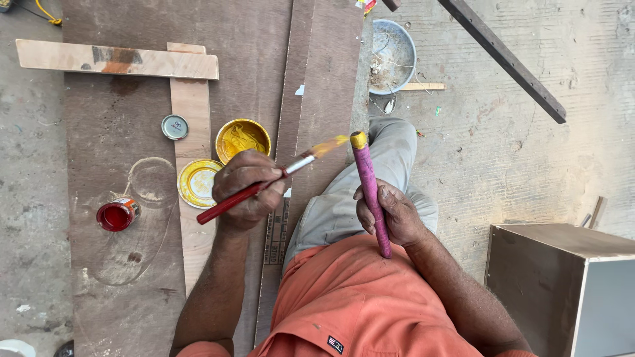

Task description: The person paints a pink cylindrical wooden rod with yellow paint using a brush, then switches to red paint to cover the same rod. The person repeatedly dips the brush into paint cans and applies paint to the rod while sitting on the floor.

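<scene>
The right hand [390,215] gripped a purple stick [369,192] upright, so the left hand [248,192], clasping a red-handled paintbrush [264,182], could reach its yellow tip [358,139].

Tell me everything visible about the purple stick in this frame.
The purple stick is a slim round rod, looking wooden, coated pinkish purple with a yellow-painted top end. It stands nearly upright in the picture, gripped around its lower half by the right hand. The yellow-loaded brush in the left hand reaches almost to its tip.

The paintbrush [264,184] bristles blur, perhaps wet; the box [562,291] is cut off.
</scene>
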Demonstrator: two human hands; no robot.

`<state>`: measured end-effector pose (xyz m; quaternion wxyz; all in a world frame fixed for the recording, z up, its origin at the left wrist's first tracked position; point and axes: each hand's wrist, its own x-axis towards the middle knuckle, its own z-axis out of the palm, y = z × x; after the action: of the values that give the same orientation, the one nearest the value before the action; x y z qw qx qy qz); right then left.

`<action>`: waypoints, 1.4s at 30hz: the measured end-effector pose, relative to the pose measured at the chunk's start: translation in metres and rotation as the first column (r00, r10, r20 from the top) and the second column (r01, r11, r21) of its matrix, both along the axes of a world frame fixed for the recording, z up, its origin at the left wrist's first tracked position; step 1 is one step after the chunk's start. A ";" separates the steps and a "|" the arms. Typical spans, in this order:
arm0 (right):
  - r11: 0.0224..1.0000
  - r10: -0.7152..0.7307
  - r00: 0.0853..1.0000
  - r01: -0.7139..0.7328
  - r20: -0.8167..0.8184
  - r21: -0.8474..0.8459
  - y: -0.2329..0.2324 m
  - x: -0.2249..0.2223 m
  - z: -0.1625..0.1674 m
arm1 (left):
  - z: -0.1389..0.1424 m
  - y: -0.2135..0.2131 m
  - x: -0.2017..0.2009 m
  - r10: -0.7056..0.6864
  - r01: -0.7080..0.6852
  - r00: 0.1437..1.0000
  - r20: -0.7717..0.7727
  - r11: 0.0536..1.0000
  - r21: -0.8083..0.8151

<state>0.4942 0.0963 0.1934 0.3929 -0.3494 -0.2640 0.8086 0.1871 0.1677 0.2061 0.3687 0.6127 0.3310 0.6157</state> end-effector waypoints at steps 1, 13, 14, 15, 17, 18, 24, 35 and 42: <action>1.000 -0.001 1.000 0.001 0.001 0.015 0.000 0.000 0.000 | -0.001 0.000 -0.001 0.008 -0.008 1.000 0.022 1.000 -0.007; 1.000 -0.025 0.998 0.024 0.058 0.017 -0.006 0.004 -0.006 | 0.004 0.002 0.000 0.023 -0.022 1.000 -0.002 0.996 0.081; 1.000 -0.019 0.999 0.018 0.044 0.026 -0.006 0.004 -0.005 | 0.005 0.002 0.000 0.008 -0.011 0.999 0.045 0.999 0.049; 1.000 -0.007 1.000 0.007 0.028 0.029 -0.008 0.004 -0.005 | 0.006 -0.001 0.000 0.002 -0.003 0.996 0.091 1.000 0.011; 1.000 -0.008 0.999 0.007 0.046 0.012 -0.009 0.003 -0.004 | 0.007 -0.002 0.001 -0.016 0.011 0.998 0.064 0.998 0.068; 1.000 -0.006 0.999 0.005 0.054 0.012 -0.009 0.003 -0.004 | 0.008 -0.002 0.002 -0.022 0.017 0.999 0.049 0.994 0.104; 0.999 -0.030 0.999 0.029 0.021 0.042 -0.008 0.003 0.000 | 0.008 -0.002 0.002 0.003 -0.002 1.000 -0.009 0.999 0.036; 0.997 -0.033 0.997 0.029 0.062 0.071 -0.006 -0.001 0.010 | 0.006 -0.002 0.001 -0.012 0.012 1.000 0.004 0.999 0.052; 0.995 -0.019 0.998 0.013 0.061 0.095 -0.004 -0.002 0.011 | 0.008 -0.004 0.005 -0.075 0.068 0.995 0.065 0.992 0.102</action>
<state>0.4925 0.0918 0.2047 0.4071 -0.3574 -0.3110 0.7809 0.1926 0.1636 0.2140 0.3708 0.6203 0.2649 0.6385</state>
